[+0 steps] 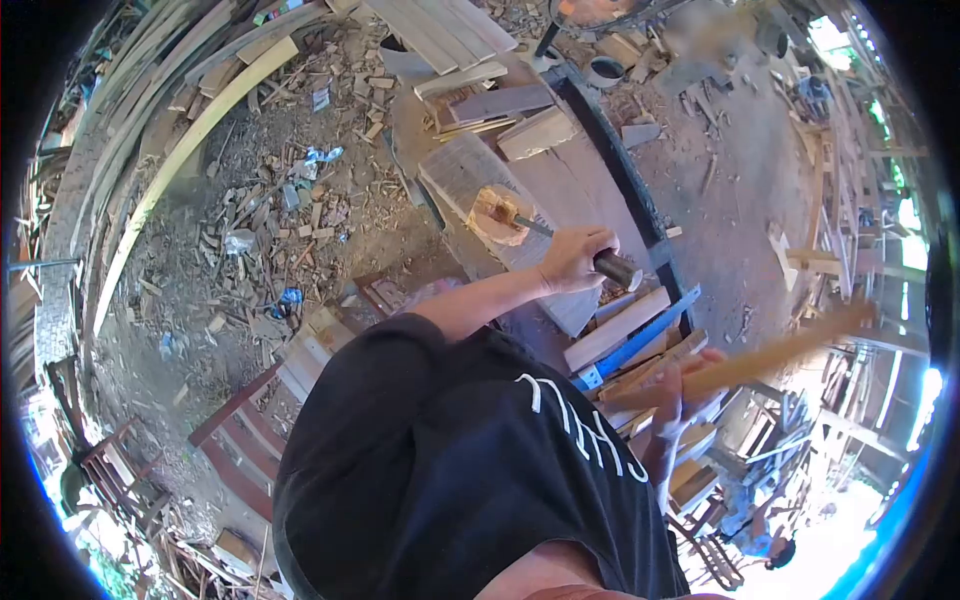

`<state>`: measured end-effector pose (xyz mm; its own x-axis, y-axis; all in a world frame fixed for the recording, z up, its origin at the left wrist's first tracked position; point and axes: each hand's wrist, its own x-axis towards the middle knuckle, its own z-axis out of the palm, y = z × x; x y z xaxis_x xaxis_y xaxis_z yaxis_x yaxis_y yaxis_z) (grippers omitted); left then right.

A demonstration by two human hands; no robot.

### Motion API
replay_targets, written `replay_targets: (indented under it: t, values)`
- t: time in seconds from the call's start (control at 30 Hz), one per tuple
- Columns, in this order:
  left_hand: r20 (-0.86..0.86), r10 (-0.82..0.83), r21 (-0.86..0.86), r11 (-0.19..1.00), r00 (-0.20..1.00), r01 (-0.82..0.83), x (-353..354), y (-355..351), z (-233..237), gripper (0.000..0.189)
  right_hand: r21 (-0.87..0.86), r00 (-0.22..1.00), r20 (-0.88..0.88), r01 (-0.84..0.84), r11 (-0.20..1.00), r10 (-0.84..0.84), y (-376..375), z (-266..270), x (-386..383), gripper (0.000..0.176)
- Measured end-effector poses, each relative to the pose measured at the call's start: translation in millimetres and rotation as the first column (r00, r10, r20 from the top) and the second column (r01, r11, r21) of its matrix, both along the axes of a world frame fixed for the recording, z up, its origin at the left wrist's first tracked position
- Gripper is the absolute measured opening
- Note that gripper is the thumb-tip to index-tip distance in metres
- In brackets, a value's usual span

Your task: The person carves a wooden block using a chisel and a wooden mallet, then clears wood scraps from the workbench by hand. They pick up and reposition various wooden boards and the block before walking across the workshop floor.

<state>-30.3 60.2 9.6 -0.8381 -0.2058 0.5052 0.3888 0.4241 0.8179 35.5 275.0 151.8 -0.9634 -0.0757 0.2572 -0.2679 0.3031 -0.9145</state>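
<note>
My left hand is closed around the dark handle of a chisel. The chisel's metal blade slants to a rough hollow cut in a pale round wood block, which rests on a thick grey board. Whether the tip touches the wood is hard to tell. Lower right, my right hand grips a long wooden stick, smeared by motion and raised apart from the chisel. Beside the hands lies a blue handsaw among wood pieces.
Offcuts and planks lie at the bench's far end. Chips and litter cover the ground to the left, with long boards beyond. A slatted wooden frame stands near my left side. Another person is at lower right.
</note>
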Motion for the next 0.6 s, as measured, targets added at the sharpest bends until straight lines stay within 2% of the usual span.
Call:
replay_targets:
  t: [0.03,0.07,0.1,0.13,0.2,0.23,0.27,0.33,0.37,0.43,0.47,0.53,0.6]
  values:
    - [-0.003,0.003,0.004,1.000,1.000,-0.003,0.1,-2.5,3.5,0.024,-0.004,1.000,-0.004,0.001,1.000,-0.001,10.3,-20.8,-2.9,0.044]
    - [-0.005,0.005,0.003,1.000,1.000,-0.005,0.5,-3.8,4.0,0.024,0.208,0.971,-0.179,-0.122,0.970,0.161,26.2,-58.1,-7.3,0.045]
    - [0.006,0.019,0.006,1.000,1.000,-0.019,-0.1,-5.3,3.8,0.024,0.357,0.982,0.044,-0.189,0.915,0.185,20.4,-65.4,-4.9,0.044]
    - [0.016,0.033,0.008,0.999,0.999,-0.033,-0.6,-6.2,3.5,0.024,0.504,0.948,0.257,-0.297,0.811,0.187,13.7,-72.0,-2.5,0.044]
    - [-0.015,0.008,-0.021,1.000,1.000,-0.008,-2.2,-8.3,-0.8,0.024,0.387,0.935,0.337,-0.244,0.889,0.110,15.9,-57.4,-1.0,0.042]
    - [-0.022,-0.027,-0.040,0.999,0.999,0.026,1.2,-7.4,-3.7,0.024,0.437,0.938,0.342,-0.218,0.873,0.063,15.2,-38.3,-8.7,0.039]
    - [-0.007,-0.033,-0.036,0.999,0.999,0.033,6.0,-3.9,-5.6,0.024,0.259,0.980,0.194,-0.092,0.962,0.042,8.6,-23.1,-6.1,0.039]
    - [0.013,-0.024,-0.014,1.000,1.000,0.024,0.6,-3.5,-1.7,0.024,-0.003,0.978,0.204,0.038,0.999,-0.037,7.1,6.7,0.5,0.041]
    - [0.011,-0.027,-0.017,0.999,1.000,0.027,-0.3,-0.9,2.9,0.024,-0.007,0.978,0.203,0.041,0.999,-0.039,2.6,8.1,0.6,0.041]
    - [-0.020,-0.066,0.077,0.995,0.998,0.067,2.0,7.9,11.7,0.027,-0.277,0.975,-0.223,-0.078,0.958,0.015,-10.2,8.3,-0.2,0.044]
    - [-0.021,-0.064,0.078,0.995,0.998,0.065,1.3,12.5,11.7,0.027,-0.276,0.975,-0.223,-0.080,0.958,0.017,-8.3,8.2,1.1,0.044]
    - [-0.040,-0.138,0.135,0.981,0.990,0.142,-0.4,21.9,11.8,0.030,-0.031,0.982,-0.186,-0.026,0.999,0.020,2.0,9.2,6.9,0.045]
    - [-0.031,-0.145,0.116,0.982,0.989,0.148,0.1,22.5,12.8,0.032,-0.046,0.978,-0.210,-0.026,0.999,0.016,8.3,12.5,8.4,0.046]
